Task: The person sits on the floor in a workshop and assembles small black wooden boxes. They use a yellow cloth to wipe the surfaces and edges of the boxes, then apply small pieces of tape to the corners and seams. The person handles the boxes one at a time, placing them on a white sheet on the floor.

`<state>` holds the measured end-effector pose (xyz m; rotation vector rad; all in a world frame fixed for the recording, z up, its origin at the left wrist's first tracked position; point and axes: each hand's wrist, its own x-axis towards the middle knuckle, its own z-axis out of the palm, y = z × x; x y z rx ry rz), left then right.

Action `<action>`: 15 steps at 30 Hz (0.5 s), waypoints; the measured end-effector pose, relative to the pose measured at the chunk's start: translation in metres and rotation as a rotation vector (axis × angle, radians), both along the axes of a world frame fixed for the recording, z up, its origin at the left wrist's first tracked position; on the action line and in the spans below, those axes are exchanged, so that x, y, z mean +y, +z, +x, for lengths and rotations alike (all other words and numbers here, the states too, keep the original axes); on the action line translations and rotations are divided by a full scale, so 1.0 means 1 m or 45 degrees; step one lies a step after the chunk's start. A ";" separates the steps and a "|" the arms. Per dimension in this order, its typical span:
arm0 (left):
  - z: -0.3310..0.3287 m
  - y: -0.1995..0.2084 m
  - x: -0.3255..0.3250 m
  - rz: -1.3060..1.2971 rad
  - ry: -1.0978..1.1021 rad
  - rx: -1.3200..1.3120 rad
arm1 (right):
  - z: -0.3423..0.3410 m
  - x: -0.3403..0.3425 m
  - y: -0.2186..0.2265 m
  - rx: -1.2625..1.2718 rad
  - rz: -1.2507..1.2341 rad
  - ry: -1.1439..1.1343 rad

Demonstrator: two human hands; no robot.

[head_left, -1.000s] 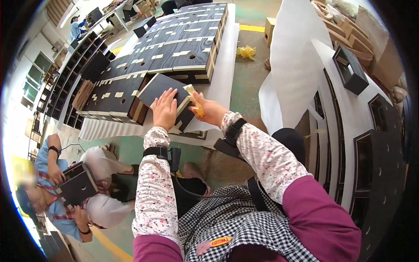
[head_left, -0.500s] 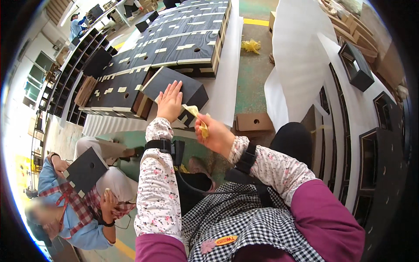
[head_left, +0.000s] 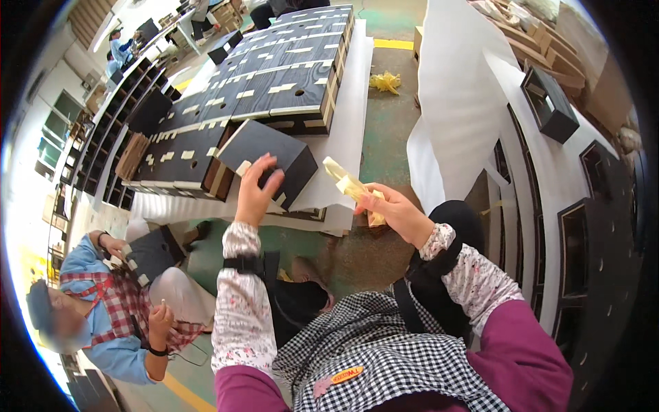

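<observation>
— Where is the dark, wood-grained square box [head_left: 269, 163] lying?

— It lies tilted at the near edge of the white sheet [head_left: 347, 110] that carries the rows of flat dark panels [head_left: 274, 75], just in front of them. One corner points toward the person; its long axis runs from the near left up to the far right.

— Which hand is closer to it?

— The left hand [head_left: 255, 193]. It rests on the box's near edge, fingers spread and laid over the dark face, not closed round it.

— And the other hand?

— The right hand [head_left: 397, 214] is to the right of the box, apart from it. Its fingers are pinched on a bundle of pale yellow tape strips [head_left: 350, 187]. The bundle's long axis slants up and to the left, its free end pointing toward the box's right corner, near but not touching.

— Anything else around the box?

— To the box's left and lower down, a seated person in a blue top and red checked apron [head_left: 110, 323] holds a smaller dark box [head_left: 152, 253]. To the box's right a big white sheet [head_left: 456, 96] stands folded over.
</observation>
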<state>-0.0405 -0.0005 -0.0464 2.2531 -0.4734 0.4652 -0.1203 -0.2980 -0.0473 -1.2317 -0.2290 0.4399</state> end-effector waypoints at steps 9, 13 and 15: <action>-0.023 0.004 -0.002 0.188 0.124 -0.112 | 0.036 0.025 -0.010 0.047 -0.161 0.071; -0.024 0.004 -0.005 0.217 0.143 -0.161 | 0.043 0.031 -0.002 0.128 -0.152 0.023; -0.025 0.000 -0.003 0.225 0.141 -0.197 | 0.043 0.037 -0.002 0.133 -0.179 0.023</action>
